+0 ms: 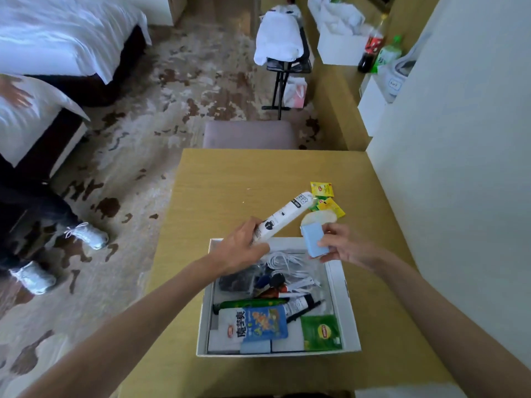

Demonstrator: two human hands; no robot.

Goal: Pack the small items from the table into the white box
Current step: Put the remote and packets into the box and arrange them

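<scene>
The white box [344, 285] sits on the wooden table [230, 179], holding several items: white cables, tubes, a blue snack pouch, a green tea sachet, small sponges. My left hand [244, 245] grips a long white packet [283, 218] with black print, raised over the box's far edge. My right hand [340, 244] pinches a light blue block [314, 239] above the box's far right corner. Behind the block lies a pale round item [320, 217]. Yellow tea sachets [323, 189] [334, 208] lie on the table beyond.
A white wall [459, 168] borders the table on the right. A padded chair [250, 135] stands at the table's far edge. A person's legs and white shoes [86, 234] are on the carpet at left, near the beds. Bottles and bags stand on the far counter.
</scene>
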